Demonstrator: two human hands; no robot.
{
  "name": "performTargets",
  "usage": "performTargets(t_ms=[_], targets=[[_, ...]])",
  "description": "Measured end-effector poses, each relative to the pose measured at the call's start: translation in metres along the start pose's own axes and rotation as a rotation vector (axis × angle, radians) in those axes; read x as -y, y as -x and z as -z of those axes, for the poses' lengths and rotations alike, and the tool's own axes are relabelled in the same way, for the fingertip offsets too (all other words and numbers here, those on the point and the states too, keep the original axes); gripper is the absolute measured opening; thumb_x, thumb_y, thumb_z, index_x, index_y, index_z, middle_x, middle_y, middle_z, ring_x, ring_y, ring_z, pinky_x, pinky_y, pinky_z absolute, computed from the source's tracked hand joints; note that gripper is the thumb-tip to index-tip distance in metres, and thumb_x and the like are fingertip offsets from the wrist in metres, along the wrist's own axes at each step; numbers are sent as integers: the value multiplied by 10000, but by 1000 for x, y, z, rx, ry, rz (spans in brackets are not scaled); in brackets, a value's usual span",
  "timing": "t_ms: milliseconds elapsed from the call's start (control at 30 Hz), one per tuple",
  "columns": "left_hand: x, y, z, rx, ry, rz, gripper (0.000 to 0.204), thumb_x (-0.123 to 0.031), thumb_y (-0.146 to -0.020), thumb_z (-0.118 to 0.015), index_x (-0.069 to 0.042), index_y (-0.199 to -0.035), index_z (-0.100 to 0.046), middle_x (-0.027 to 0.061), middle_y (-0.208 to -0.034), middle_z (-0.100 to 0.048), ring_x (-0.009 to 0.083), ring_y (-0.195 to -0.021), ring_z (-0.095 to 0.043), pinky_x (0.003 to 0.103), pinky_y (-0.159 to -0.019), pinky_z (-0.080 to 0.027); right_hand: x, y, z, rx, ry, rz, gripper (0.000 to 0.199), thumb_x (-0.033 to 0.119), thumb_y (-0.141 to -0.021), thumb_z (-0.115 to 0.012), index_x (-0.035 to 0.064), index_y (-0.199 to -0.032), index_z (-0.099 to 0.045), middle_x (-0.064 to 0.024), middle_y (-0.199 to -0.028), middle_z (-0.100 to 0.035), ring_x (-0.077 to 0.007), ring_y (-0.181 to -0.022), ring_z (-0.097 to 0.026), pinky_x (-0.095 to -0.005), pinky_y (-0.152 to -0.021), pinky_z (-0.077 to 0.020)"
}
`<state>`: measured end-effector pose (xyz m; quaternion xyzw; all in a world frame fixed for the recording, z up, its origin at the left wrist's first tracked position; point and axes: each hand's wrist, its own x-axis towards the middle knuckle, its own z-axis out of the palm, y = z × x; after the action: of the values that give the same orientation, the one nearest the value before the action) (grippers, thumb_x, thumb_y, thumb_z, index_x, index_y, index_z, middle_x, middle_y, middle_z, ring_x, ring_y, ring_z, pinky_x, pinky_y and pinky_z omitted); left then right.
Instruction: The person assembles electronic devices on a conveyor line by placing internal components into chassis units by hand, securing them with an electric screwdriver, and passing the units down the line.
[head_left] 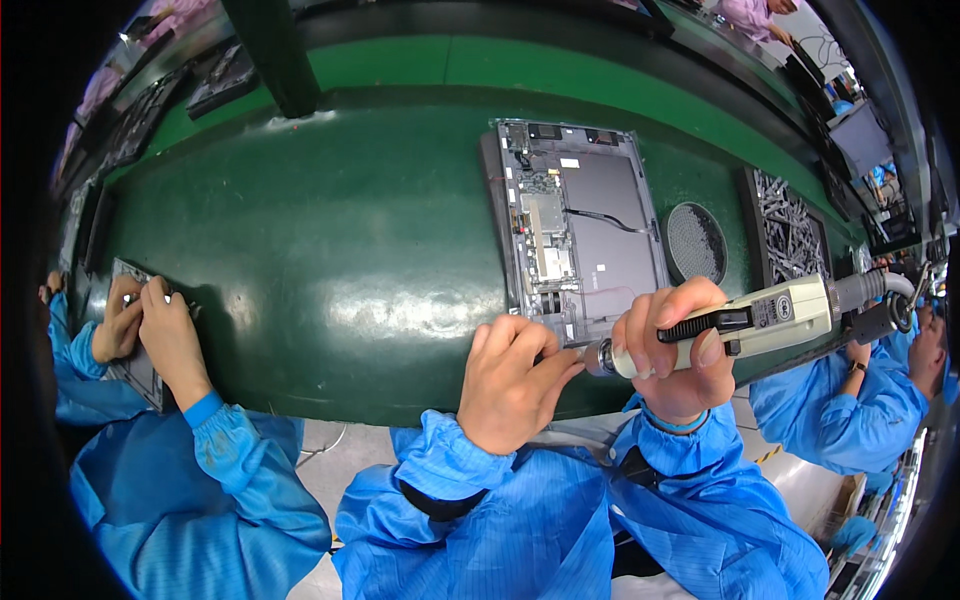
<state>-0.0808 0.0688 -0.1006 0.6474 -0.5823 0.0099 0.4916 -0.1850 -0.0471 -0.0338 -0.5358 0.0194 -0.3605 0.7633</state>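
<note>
cream electric screwdriver [740, 325] gripped, right hand [675, 350] closed

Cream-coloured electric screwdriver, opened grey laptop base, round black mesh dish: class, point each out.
Cream-coloured electric screwdriver [770, 315]: head view, on its barrel.
Opened grey laptop base [600, 225]: head view, on the flat grey panel.
Round black mesh dish [696, 243]: head view, on its centre.

Both forearms are covered by bright blue smock sleeves of thin, slightly shiny fabric that creases into many soft folds. Each sleeve ends in a gathered elastic cuff that puckers closely round the wrist. The left hand [512, 385] and the right hand [678, 352] are bare, with no gloves and no rings to be seen. Below the cuffs the same blue cloth spreads wide over the arms, and a dark band or gap shows between the folds near each elbow.
</note>
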Motion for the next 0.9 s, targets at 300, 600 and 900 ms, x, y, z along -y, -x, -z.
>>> performTargets(t_ms=[300, 600, 900], targets=[[2, -2, 19, 133, -158, 69, 469, -187, -553, -809, -91, -989, -667, 49, -950, -495, 266, -880, -468, 384, -757, -397, 0, 0, 1, -30, 198, -33, 339, 330, -846, -619, 14, -927, -525, -16, -566, -467, -133, -539, -481, -317, -585, -442], [3, -1, 16, 96, -182, 41, 459, -158, -545, -800, -93, -980, -669, 52, -935, -499, 268, -880, -474, 387, -751, -403, -7, 1, 7, -81, 82, -68, 359, 250, -797, -698, -31, -939, -526, -154, -768, -592, -154, -610, -559, -270, -564, -462], [5, -1, 15, 95, -171, 34, 459, -162, -548, -795, -85, -982, -666, 55, -942, -502, 271, -878, -480, 393, -751, -409, -6, -1, 3, -56, 142, -57, 346, 283, -815, -667, -14, -922, -525, -82, -653, -518, -150, -572, -520, -296, -574, -463]])
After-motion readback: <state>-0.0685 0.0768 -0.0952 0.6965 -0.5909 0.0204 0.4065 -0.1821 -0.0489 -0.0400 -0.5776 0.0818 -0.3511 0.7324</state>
